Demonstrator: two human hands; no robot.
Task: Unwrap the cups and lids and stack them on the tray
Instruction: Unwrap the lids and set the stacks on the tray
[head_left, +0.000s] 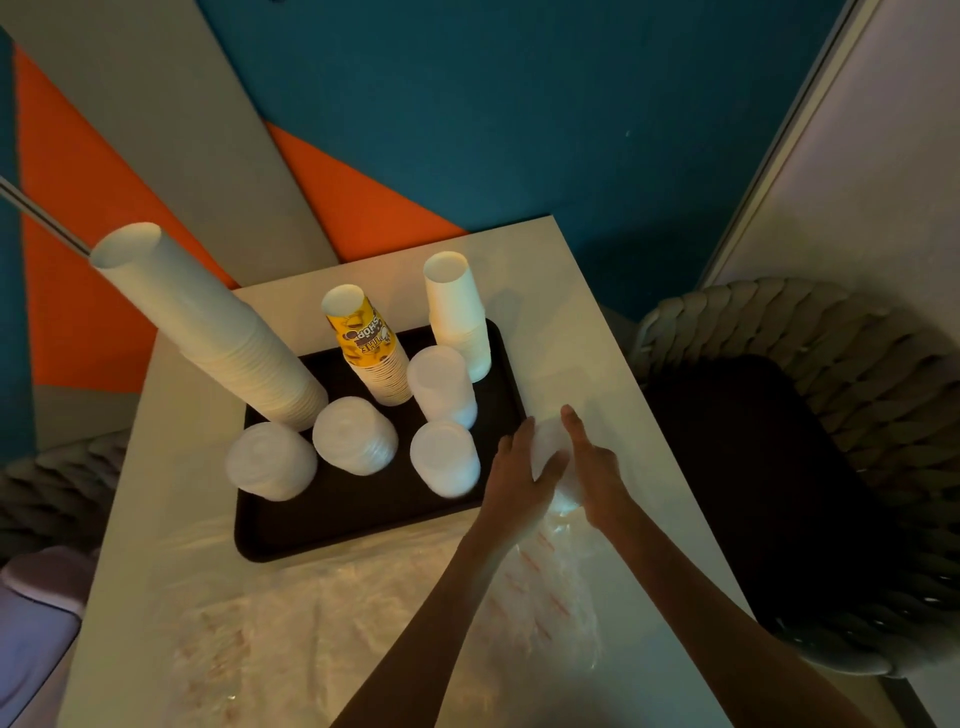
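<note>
While the left hand (514, 467) curls its thumb round a stack of lids (548, 447) and the right hand (597, 467) presses flat against it, just right of the tray (363, 525), unwrapping seems done. Next, probably lift it over the rim, clear of the 4 lid stacks (444, 457) already there.

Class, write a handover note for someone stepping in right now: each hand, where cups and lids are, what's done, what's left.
Left hand grips a lid stack right of the tray; right hand presses its other side, fingers straight.
On the tray: three cup stacks, four lid stacks.
Loose wrap lies on the table.
Left: strip any wrap, set this stack on the tray.
</note>
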